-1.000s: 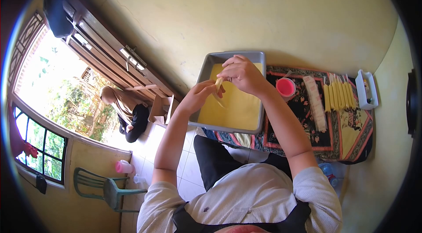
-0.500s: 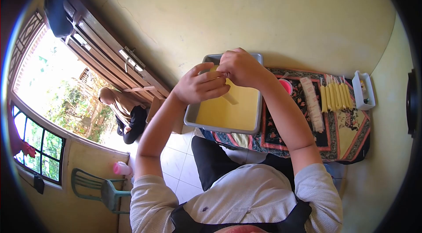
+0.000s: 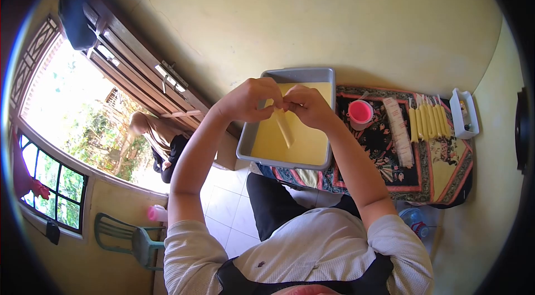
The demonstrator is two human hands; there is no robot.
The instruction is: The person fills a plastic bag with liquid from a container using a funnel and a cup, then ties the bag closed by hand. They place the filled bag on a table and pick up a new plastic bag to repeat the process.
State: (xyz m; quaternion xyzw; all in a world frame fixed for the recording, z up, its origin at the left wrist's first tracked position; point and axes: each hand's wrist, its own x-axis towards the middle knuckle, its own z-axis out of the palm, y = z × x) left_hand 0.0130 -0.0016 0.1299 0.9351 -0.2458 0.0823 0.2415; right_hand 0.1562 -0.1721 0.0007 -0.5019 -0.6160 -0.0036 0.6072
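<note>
Both hands meet above a grey tub [image 3: 243, 153] that holds yellow liquid [image 3: 306, 147]. From the fingertips hangs a narrow plastic tube bag with yellow filling [image 3: 285, 130], tilted over the liquid. My left hand [image 3: 253, 100] is closed round the top of the bag. My right hand [image 3: 309, 106] pinches the bag's upper end, its fingertips touching those of my left hand. Right of the tub stands a pink cup [image 3: 360, 111]. Further right lie a long strip of white packaging [image 3: 398, 132] and several filled yellow tube bags [image 3: 428, 121] in a row.
A patterned cloth [image 3: 379, 175] covers the surface under these items. At its right end is a white bin [image 3: 463, 114]. A person [image 3: 161, 142] sits by the open door [image 3: 145, 66] on the left. A green chair [image 3: 134, 242] stands lower left, a water bottle [image 3: 415, 222] on the floor.
My left hand has moved up and my right hand down, so they now meet at the fingertips. The filled bag hangs more steeply and shows more fully. The seated person's head has shifted.
</note>
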